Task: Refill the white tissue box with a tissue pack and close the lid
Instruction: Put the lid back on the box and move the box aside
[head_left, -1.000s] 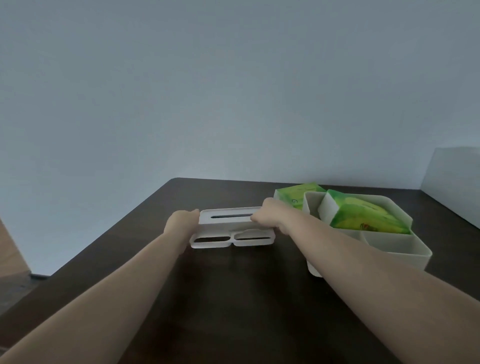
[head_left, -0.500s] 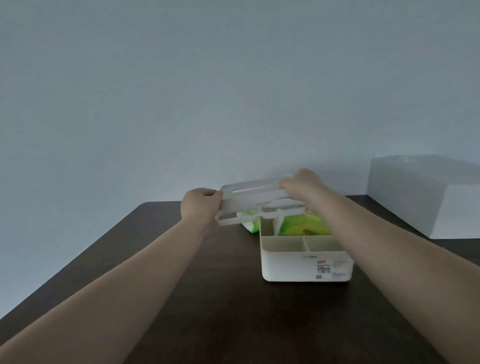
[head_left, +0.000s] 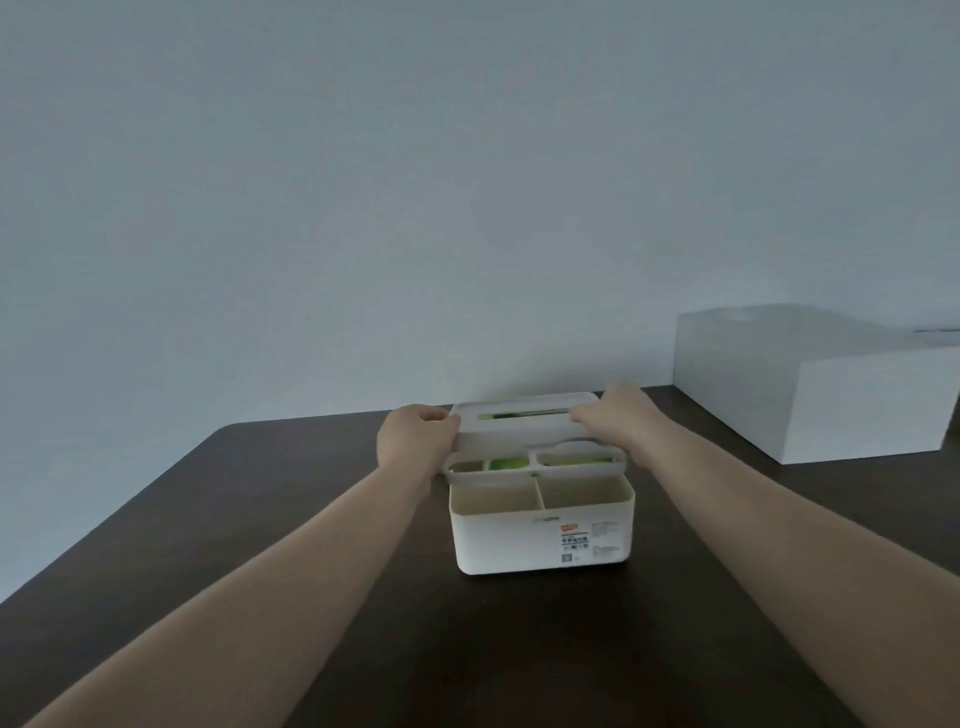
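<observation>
Lid (head_left: 524, 422) lowered onto tissue box (head_left: 540, 540) | left hand (head_left: 413, 441), right hand (head_left: 615, 418) gripping ends

Lid (head_left: 524, 423) above tissue box (head_left: 540, 540)

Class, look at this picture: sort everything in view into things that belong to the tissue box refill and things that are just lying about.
Part of the job:
white plastic tissue box
white slotted lid, held over the box
green tissue pack, seen through the lid openings
left hand
right hand

Just lying about:
large plain white box, far right
dark wooden table
</observation>
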